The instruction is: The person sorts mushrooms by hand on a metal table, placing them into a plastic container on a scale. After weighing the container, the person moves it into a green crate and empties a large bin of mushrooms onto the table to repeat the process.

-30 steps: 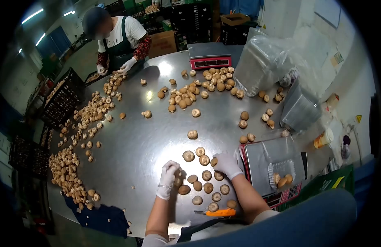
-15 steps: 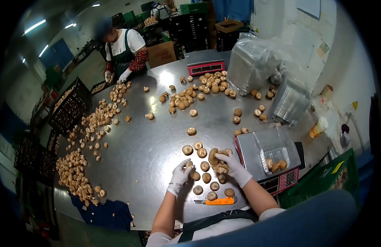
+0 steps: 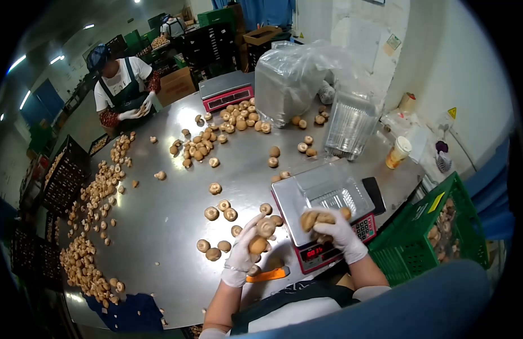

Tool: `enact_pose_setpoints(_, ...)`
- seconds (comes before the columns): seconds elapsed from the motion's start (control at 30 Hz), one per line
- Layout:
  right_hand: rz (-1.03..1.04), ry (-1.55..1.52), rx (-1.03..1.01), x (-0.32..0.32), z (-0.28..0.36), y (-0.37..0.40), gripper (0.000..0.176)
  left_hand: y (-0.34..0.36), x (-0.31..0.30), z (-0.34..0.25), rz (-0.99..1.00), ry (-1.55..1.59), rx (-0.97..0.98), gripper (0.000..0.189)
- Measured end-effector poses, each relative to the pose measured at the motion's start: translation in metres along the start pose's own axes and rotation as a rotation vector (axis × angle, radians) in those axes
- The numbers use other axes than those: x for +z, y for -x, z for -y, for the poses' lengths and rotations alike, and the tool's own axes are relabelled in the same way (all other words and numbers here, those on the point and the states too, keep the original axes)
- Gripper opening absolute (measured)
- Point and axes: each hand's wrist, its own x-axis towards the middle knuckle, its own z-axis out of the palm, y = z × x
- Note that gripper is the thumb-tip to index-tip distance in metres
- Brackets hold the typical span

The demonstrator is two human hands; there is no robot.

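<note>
My gloved left hand [image 3: 241, 254] is closed around a couple of brown-capped mushrooms [image 3: 257, 244], raised above the steel table. In my gloved right hand [image 3: 343, 237] is a cluster of mushrooms [image 3: 313, 219], held over the near edge of the digital scale [image 3: 289, 206]. A clear plastic tray [image 3: 360, 198] rests on the scale's pan; my right hand and its mushrooms hide part of the tray. Beside my left wrist lies an orange utility knife [image 3: 271, 274], partly covered by that hand. Several loose mushrooms [image 3: 214, 254] lie left of my left hand.
Mushroom heaps [image 3: 83, 268] line the table's left side. A second scale [image 3: 224, 90], a bagged stack of trays [image 3: 281, 85] and more trays [image 3: 351, 121] stand at the back. A paper cup [image 3: 398, 152] and green crate [image 3: 419, 237] are right. A co-worker [image 3: 126, 85] stands across.
My right hand has carried its mushrooms from the table to over the scale. My left hand has picked up mushrooms from the loose group. The view has turned right.
</note>
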Motion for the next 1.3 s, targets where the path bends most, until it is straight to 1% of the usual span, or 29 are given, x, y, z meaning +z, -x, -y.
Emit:
enact_pose_setpoints(0.03, -0.195, 0.291, -0.186, -0.014, 0.001, 0.0, 0.032, -0.011, 0.02, 0.002, -0.05, -0.081, 0.023, 0.045)
enact_pose_setpoints(0.07, -0.376, 0.58, -0.376, -0.028, 0.002, -0.001, 0.033, -0.025, 0.038, 0.007, -0.09, -0.259, 0.049, 0.045)
enact_pose_setpoints(0.1, -0.44, 0.74, -0.422, -0.04, 0.009, 0.0, 0.037, -0.037, 0.054, 0.012, -0.054, -0.318, 0.065, 0.046)
enact_pose_setpoints(0.13, -0.496, 0.897, -0.473, -0.051, 0.014, -0.002, 0.04, -0.066, 0.045, 0.038, 0.031, -0.391, 0.136, 0.046)
enact_pose_setpoints(0.17, -0.526, 0.943, -0.483, -0.066, 0.012, -0.004, 0.04, -0.075, 0.069, 0.038, 0.05, -0.537, 0.249, 0.047)
enact_pose_setpoints(0.2, -0.548, 0.985, -0.495, -0.078, 0.006, -0.006, 0.04, -0.092, 0.076, 0.056, 0.0, -0.682, 0.351, 0.046)
enact_pose_setpoints(0.23, -0.546, 1.018, -0.494, -0.085, 0.003, -0.008, 0.041, -0.104, 0.09, 0.062, -0.01, -0.807, 0.556, 0.045)
enact_pose_setpoints(0.27, -0.546, 1.05, -0.494, -0.09, 0.0, -0.009, 0.042, -0.111, 0.101, 0.066, -0.051, -0.947, 0.678, 0.045)
enact_pose_setpoints(0.3, -0.536, 1.052, -0.477, -0.093, -0.007, -0.011, 0.044, -0.121, 0.104, 0.078, -0.11, -1.134, 0.689, 0.047)
enact_pose_setpoints(0.4, -0.475, 1.175, -0.426, -0.101, -0.02, -0.008, 0.05, -0.134, 0.097, 0.108, -0.038, -1.346, 0.733, 0.038)
enact_pose_setpoints(0.47, -0.47, 0.927, -0.378, -0.1, -0.02, -0.006, 0.05, -0.122, 0.094, 0.101, -0.042, -1.284, 0.755, 0.034)
enact_pose_setpoints(0.53, -0.491, 0.941, -0.429, -0.101, -0.017, -0.003, 0.047, -0.105, 0.081, 0.078, 0.004, -1.138, 0.817, 0.032)
enact_pose_setpoints(0.6, -0.535, 0.831, -0.465, -0.088, -0.012, 0.002, 0.043, -0.094, 0.042, 0.066, -0.099, -1.212, 0.807, 0.027)
enact_pose_setpoints(0.67, -0.54, 0.763, -0.558, -0.06, -0.006, 0.001, 0.035, -0.071, -0.003, 0.049, -0.29, -1.311, 0.7, 0.026)
enact_pose_setpoints(0.7, -0.485, 0.7, -0.493, -0.043, -0.004, 0.002, 0.033, -0.058, -0.033, 0.043, -0.37, -1.329, 0.682, 0.027)
enact_pose_setpoints(0.73, -0.43, 0.636, -0.431, -0.026, -0.005, 0.001, 0.031, -0.042, -0.053, 0.032, -0.421, -1.44, 0.527, 0.032)
enact_pose_setpoints(0.77, -0.298, 0.717, -0.484, -0.011, -0.008, -0.005, 0.03, -0.028, -0.081, 0.028, -0.422, -1.508, 0.518, 0.035)
enact_pose_setpoints(0.8, -0.162, 0.795, -0.535, 0.003, -0.013, -0.013, 0.029, -0.014, -0.101, 0.022, -0.44, -1.654, 0.349, 0.038)
enact_pose_setpoints(0.87, 0.027, 0.728, -0.399, 0.035, -0.029, -0.031, 0.028, 0.009, -0.133, 0.029, -0.485, -1.9, 0.332, 0.046)
enact_pose_setpoints(0.93, 0.132, 0.747, -0.27, 0.06, -0.046, -0.055, 0.025, 0.025, -0.153, 0.037, -0.478, -1.994, 0.281, 0.045)
enact_pose_setpoints(0.97, 0.138, 0.771, -0.263, 0.069, -0.06, -0.068, 0.025, 0.03, -0.16, 0.037, -0.415, -2.019, 0.223, 0.043)
enact_pose_setpoints(1.0, 0.146, 0.794, -0.26, 0.075, -0.077, -0.084, 0.025, 0.033, -0.158, 0.031, -0.401, -1.931, 0.226, 0.043)
enact_pose_setpoints(1.07, 0.133, 0.958, -0.356, 0.082, -0.116, -0.114, 0.027, 0.038, -0.149, 0.029, -0.552, -1.738, 0.31, 0.043)
enact_pose_setpoints(1.1, 0.146, 1.099, -0.277, 0.089, -0.121, -0.123, 0.03, 0.042, -0.137, 0.026, -0.632, -1.638, 0.423, 0.045)
enact_pose_setpoints(1.13, 0.157, 1.103, -0.275, 0.09, -0.137, -0.13, 0.03, 0.045, -0.134, 0.028, -0.642, -1.63, 0.42, 0.045)
enact_pose_setpoints(1.2, 0.084, 1.388, -0.31, 0.086, -0.173, -0.146, 0.032, 0.052, -0.129, 0.032, -0.815, -0.615, 0.489, 0.047)
enact_pose_setpoints(1.23, 0.151, 1.444, -0.229, 0.087, -0.17, -0.15, 0.03, 0.067, -0.119, 0.02, -0.778, -0.186, 0.301, 0.047)
enact_pose_setpoints(1.27, 0.161, 1.449, -0.226, 0.089, -0.167, -0.153, 0.03, 0.069, -0.124, 0.024, -0.759, 0.054, 0.425, 0.038)
enact_pose_setpoints(1.3, 0.143, 1.399, -0.088, 0.089, -0.163, -0.154, 0.028, 0.079, -0.124, 0.024, -0.779, 0.105, 0.419, 0.032)
